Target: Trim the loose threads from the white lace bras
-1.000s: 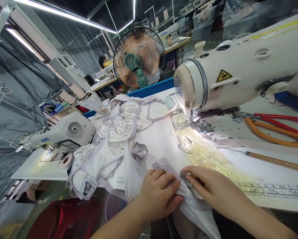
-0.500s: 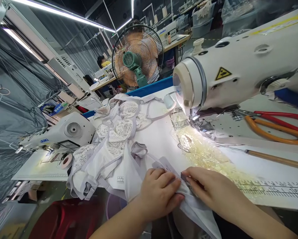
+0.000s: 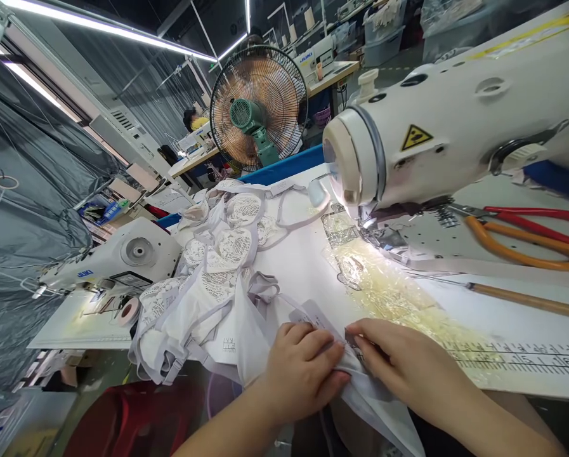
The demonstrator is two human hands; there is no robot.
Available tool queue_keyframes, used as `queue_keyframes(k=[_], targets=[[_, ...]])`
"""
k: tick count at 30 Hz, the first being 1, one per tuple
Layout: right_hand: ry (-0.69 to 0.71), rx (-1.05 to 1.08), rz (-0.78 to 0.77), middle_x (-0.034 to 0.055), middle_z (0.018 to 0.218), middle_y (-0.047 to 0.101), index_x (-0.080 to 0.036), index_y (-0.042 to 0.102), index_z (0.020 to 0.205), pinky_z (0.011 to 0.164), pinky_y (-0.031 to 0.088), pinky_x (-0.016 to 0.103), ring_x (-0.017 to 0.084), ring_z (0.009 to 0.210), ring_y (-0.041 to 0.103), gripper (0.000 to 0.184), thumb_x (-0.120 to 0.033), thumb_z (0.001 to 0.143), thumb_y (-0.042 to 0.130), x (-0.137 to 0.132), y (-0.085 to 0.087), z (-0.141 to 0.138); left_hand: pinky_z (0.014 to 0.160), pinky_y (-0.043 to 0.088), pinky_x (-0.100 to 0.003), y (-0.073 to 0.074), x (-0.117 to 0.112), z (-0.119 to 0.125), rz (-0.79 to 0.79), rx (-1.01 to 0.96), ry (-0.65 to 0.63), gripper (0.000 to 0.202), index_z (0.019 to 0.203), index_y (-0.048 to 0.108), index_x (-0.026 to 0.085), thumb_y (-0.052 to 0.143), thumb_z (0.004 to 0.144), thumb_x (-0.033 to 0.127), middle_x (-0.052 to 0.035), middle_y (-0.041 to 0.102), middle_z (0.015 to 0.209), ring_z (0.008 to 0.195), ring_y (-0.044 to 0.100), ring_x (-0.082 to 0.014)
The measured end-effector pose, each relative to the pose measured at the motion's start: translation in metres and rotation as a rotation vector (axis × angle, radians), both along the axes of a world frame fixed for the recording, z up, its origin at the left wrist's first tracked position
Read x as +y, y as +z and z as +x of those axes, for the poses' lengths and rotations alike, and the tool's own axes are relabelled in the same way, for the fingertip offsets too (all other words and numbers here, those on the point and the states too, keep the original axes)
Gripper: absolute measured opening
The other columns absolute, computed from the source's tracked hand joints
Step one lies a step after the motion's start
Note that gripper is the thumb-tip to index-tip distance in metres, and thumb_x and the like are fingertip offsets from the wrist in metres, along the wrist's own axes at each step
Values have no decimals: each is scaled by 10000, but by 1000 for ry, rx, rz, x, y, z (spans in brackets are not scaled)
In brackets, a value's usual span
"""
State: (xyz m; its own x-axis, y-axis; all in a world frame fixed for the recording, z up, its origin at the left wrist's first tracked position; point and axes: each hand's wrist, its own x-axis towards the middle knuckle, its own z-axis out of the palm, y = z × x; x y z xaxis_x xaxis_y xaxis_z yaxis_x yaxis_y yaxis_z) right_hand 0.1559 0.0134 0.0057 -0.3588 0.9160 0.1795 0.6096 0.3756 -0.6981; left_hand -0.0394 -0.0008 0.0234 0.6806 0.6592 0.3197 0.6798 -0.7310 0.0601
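At the table's front edge, my left hand (image 3: 303, 368) is closed on the white fabric of a bra (image 3: 372, 397), its fingers curled over the band. Close beside it, my right hand (image 3: 403, 358) pinches the same band between thumb and forefinger; the exact spot gripped is partly hidden by the fingers. A pale printed label (image 3: 310, 312) lies just beyond my left fingers. The held cloth hangs over the edge toward my lap. To the left it runs up against a heap of white lace bras (image 3: 231, 247) with grey-lilac edging.
A lit sewing machine (image 3: 455, 108) stands at the right. Near it lie scissors (image 3: 517, 251) with orange and red handles, a thin wooden-handled tool (image 3: 526, 300) and a printed ruler scale (image 3: 526, 360). A second sewing machine (image 3: 117, 254) is left; a fan (image 3: 260, 108) stands behind.
The whole view has shifted slightly. Both hands keep their places on the bra, with almost no visible movement.
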Motion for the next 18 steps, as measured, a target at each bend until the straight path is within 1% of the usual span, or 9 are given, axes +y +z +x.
queue_keyframes(k=[6,10,18], targets=[[-10,-17,-5,15,723,670,-227,591,793,562,470,286,172,659,632,274,-278,871,333,1,0,-1,753,418,-342,1,0,1,5,-8,-2,320,1097,578,180,469,869,376,-71,641,978,898,542,-205],[-15,-4,-3,22,756,679,-225,597,809,588,478,288,171,679,639,279,-275,869,328,1,1,-2,752,417,-348,0,0,1,1,-23,-7,316,1099,576,179,472,871,371,-68,645,993,897,540,-209],[50,-72,-60,17,674,639,-231,559,739,550,440,299,183,628,605,282,-268,864,308,3,6,1,741,423,-345,3,1,2,17,-12,-3,311,1088,580,180,451,878,369,-74,648,971,894,546,-208]])
